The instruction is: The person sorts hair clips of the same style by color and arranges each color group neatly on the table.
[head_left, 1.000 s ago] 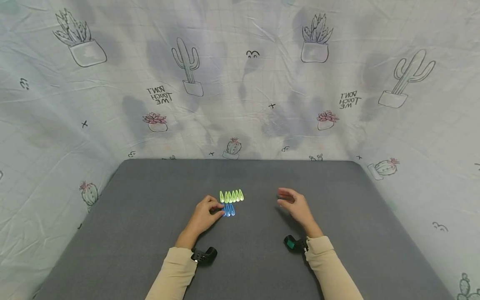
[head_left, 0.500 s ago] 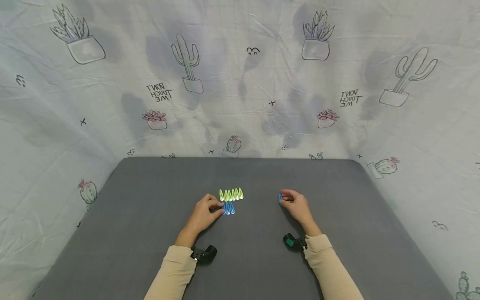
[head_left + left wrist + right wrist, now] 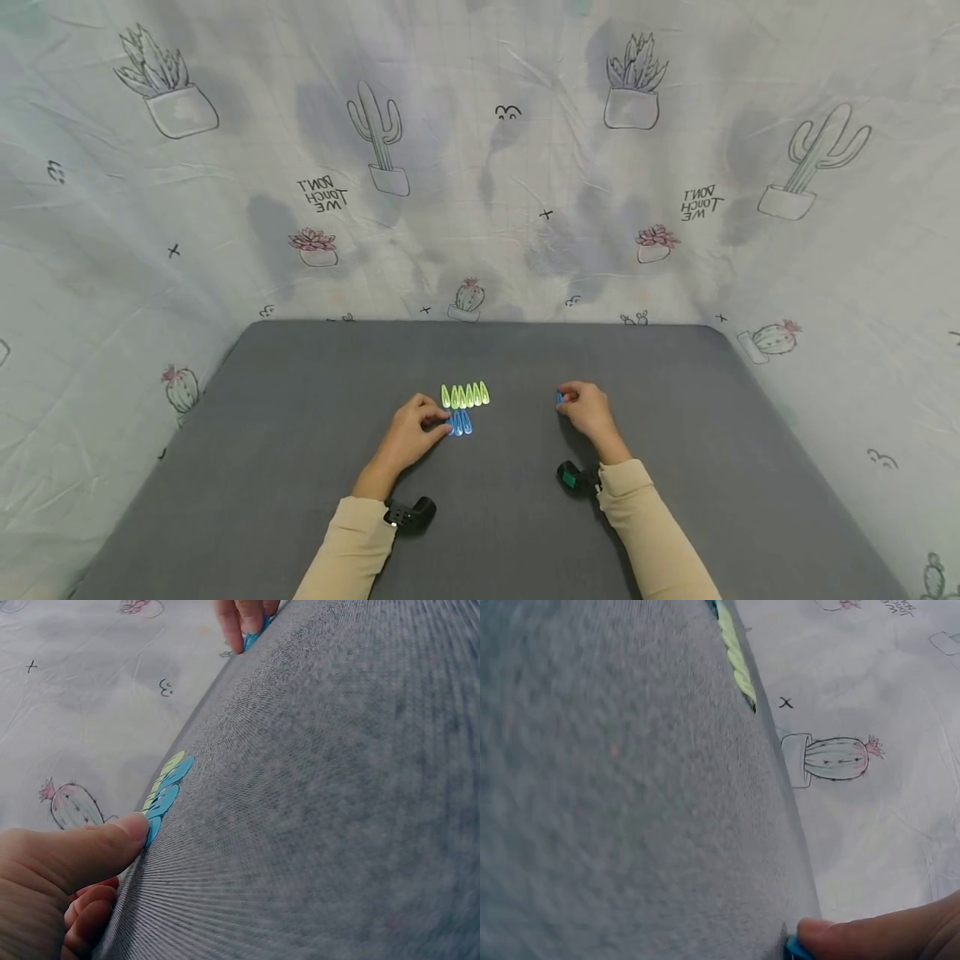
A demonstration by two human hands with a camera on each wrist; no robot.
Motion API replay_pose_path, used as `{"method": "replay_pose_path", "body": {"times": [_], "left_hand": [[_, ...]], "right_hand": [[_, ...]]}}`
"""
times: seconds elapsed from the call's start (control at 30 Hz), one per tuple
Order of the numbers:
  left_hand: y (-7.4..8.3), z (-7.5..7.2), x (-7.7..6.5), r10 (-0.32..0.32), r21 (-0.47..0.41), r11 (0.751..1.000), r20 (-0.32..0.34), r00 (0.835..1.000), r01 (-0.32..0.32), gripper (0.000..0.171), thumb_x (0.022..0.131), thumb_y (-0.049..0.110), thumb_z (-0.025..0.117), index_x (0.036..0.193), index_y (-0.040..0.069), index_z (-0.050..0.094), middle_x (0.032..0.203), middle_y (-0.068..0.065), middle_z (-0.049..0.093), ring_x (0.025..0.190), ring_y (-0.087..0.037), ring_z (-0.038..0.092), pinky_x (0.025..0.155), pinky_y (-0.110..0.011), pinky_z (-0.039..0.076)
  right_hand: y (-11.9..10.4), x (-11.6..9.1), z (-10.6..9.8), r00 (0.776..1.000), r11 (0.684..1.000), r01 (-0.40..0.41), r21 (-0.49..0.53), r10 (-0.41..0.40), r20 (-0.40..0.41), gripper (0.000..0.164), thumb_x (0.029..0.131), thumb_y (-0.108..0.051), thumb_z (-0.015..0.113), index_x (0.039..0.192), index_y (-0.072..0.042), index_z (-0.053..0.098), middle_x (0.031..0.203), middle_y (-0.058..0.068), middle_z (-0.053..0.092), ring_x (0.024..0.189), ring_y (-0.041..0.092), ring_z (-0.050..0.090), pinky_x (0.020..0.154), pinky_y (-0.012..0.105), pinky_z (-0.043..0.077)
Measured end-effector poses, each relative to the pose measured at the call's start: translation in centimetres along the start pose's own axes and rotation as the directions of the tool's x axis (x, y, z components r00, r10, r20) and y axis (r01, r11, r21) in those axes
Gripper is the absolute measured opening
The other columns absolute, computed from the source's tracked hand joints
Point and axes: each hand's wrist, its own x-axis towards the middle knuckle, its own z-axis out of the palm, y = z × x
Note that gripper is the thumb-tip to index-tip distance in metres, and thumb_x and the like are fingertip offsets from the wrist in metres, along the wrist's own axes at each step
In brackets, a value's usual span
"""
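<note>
Several light-green snap hair clips lie side by side in a row on the grey table. Just below them is a shorter row of blue snap hair clips. My left hand pinches the leftmost blue clip at its ends between thumb and fingers; in the left wrist view the thumb partly covers it. Apart from the rows, to the right, my right hand holds a blue hair clip between thumb and fingers at the table. The right wrist view shows only a small part of that clip beside the thumb.
The grey table reaches back to a pale cloth printed with cacti, which also hangs at both sides. A black wrist camera sits on the left wrist and another black camera on the right.
A blue clip has come into sight in my right hand, which has turned slightly and whose forearm has shifted a little left. The left hand stays at the blue row.
</note>
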Motion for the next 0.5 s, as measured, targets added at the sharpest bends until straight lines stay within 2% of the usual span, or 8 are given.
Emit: {"method": "replay_pose_path", "body": {"times": [0.2, 0.37, 0.5], "left_hand": [[0.1, -0.2, 0.1, -0.008, -0.018, 1.0, -0.003, 1.0, 0.008, 0.017, 0.077, 0.017, 0.079, 0.093, 0.013, 0.075, 0.091, 0.002, 0.055, 0.079, -0.01, 0.052, 0.074, -0.031, 0.047], [0.1, -0.2, 0.2, -0.011, -0.016, 1.0, 0.004, 1.0, 0.011, 0.016, 0.077, 0.016, 0.079, 0.092, 0.012, 0.075, 0.091, 0.001, 0.055, 0.078, -0.01, 0.051, 0.074, -0.031, 0.047], [0.1, -0.2, 0.1, -0.017, -0.017, 1.0, 0.008, 1.0, 0.017, 0.016, 0.077, 0.016, 0.079, 0.092, 0.012, 0.075, 0.091, 0.001, 0.055, 0.078, -0.01, 0.051, 0.074, -0.031, 0.047]], "right_hand": [[0.1, -0.1, 0.3, 0.999, 0.988, -0.023, 0.155, 0.018, 0.033, 0.031, 0.087, -0.007, 0.066, 0.117, -0.002, 0.066, 0.096, 0.011, 0.065, 0.087, 0.023, 0.06, 0.069, 0.031, 0.048], [-0.3, -0.4, 0.8, 0.996, 0.948, -0.025, 0.316, -0.005, 0.094, 0.035, 0.088, -0.002, 0.063, 0.122, 0.002, 0.062, 0.099, 0.014, 0.063, 0.088, 0.017, 0.059, 0.076, 0.028, 0.049], [-0.8, -0.8, 1.7, 0.989, 0.917, -0.018, 0.397, -0.043, 0.144, 0.037, 0.087, 0.0, 0.063, 0.124, 0.003, 0.06, 0.1, 0.014, 0.062, 0.087, 0.013, 0.059, 0.077, 0.025, 0.049]]}}
